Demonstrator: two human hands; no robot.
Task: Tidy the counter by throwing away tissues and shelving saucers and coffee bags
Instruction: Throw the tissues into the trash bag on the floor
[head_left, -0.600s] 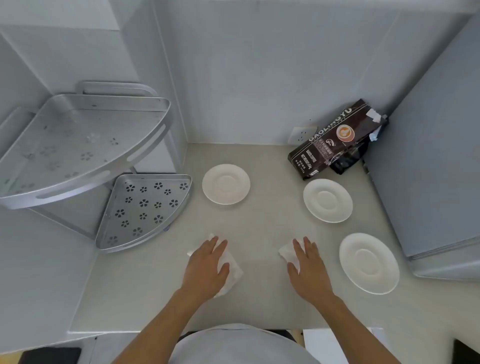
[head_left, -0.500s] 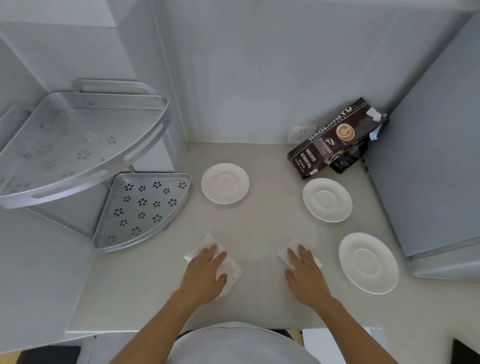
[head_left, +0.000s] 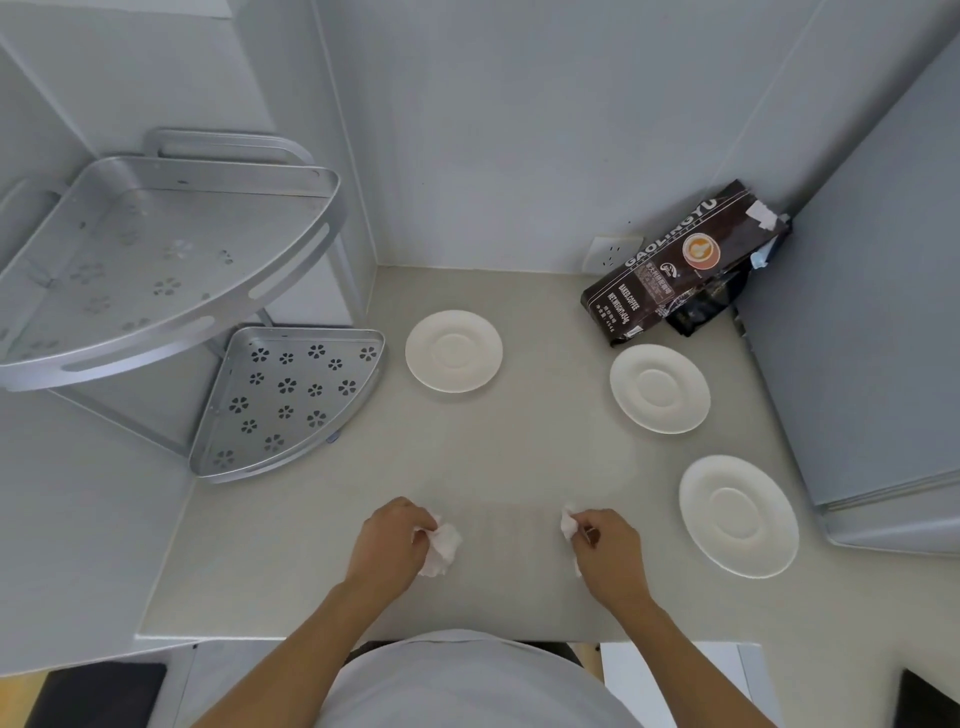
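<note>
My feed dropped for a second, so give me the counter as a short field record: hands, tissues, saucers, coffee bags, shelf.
left hand: closed on a crumpled tissue
right hand: closed on a second tissue
saucers: three on the counter, far left, middle right, near right
coffee bags: dark bag leaning in the back right corner, a second black bag partly hidden behind it
corner shelf: two tiers, nothing on either
</note>
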